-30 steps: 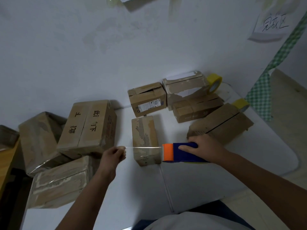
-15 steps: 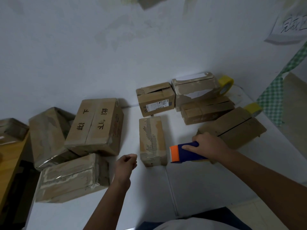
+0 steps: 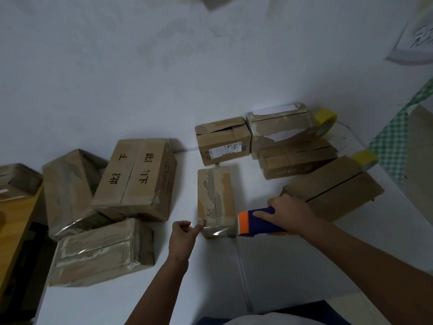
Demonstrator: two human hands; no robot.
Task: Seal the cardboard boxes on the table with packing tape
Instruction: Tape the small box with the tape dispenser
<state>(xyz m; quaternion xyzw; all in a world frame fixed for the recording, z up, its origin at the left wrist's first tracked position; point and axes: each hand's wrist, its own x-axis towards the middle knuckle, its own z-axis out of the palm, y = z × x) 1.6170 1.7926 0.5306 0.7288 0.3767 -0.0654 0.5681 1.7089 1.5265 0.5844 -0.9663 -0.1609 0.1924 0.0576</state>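
Observation:
A small, narrow cardboard box (image 3: 215, 195) lies on the white table (image 3: 293, 266) right in front of me. Shiny clear tape (image 3: 214, 230) covers its near end. My left hand (image 3: 184, 234) is at the box's near left corner, fingers curled, thumb tip on the tape end there. My right hand (image 3: 289, 213) grips a blue and orange tape dispenser (image 3: 257, 222), its orange end touching the box's near right corner.
Taped boxes pile up at left: a lettered one (image 3: 137, 179), another (image 3: 68, 191) and a flat one (image 3: 100, 252). Behind and right are a labelled box (image 3: 222, 143), a torn box (image 3: 278, 129), a low box (image 3: 297, 159) and a long box (image 3: 335, 193). Two yellow tape rolls (image 3: 326, 123) (image 3: 364, 158) lie near the wall.
One second ago a tape strip hung stretched between my left hand and the dispenser, above the box. Now the tape lies on the box's near end with my left hand at its corner.

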